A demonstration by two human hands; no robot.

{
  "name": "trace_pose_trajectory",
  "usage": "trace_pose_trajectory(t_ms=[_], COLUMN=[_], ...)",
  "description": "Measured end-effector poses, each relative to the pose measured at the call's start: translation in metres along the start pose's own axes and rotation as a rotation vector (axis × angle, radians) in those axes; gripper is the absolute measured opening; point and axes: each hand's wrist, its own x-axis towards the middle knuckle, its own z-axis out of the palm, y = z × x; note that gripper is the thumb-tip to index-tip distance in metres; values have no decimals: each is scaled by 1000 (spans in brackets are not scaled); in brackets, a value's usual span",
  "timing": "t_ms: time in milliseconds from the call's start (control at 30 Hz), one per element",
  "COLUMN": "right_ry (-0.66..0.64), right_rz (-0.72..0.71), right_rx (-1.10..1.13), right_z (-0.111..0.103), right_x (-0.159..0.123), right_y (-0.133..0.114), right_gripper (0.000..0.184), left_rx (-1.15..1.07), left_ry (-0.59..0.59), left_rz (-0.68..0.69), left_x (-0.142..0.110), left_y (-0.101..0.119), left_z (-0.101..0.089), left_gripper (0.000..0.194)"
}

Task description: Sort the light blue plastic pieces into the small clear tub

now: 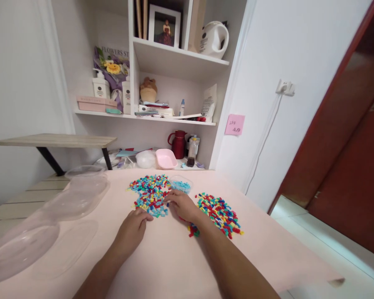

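Observation:
Small coloured plastic pieces in red, blue, yellow and green lie in a loose left pile (151,185) on the pink table. My right hand (182,205) is at this pile's right edge, its fingers bent down together among the pieces; what they pinch is too small to make out. At the near edge of the same pile rests my left hand (136,226), fingers curled and closed, their inside hidden. Behind my right hand stands a clear tub (190,182) holding light-blue pieces. A second mixed pile (220,214) spreads to the right, partly hidden by my right forearm.
Clear plastic containers and lids (71,245) lie along the table's left side. At the back are a pink basin (166,159), a red jug (178,144) and a bottle (192,153) under white shelves (174,120). A slatted wooden bench (28,197) stands at left.

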Motion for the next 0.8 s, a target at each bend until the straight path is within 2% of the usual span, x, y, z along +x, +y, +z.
trace_pose_trajectory(t_ms=[133,367,600,800], right_ry=[-69,-65,-53,-75], right_rz=[42,42,86,2], right_rx=[-50,-49,-33,52], right_z=[-2,-2,5,0], right_x=[0,0,-1,-2], right_y=[2,-2,-1,-7], right_gripper=[31,18,22,20], left_rx=[5,35,118,146], left_ry=[-3,0,-28,-59], left_rz=[-8,30,75,73], left_x=[0,-2,-7,-10], left_y=[-1,-5,-2,-1], left_z=[1,3,2,2], left_gripper=[34,35,36,36])
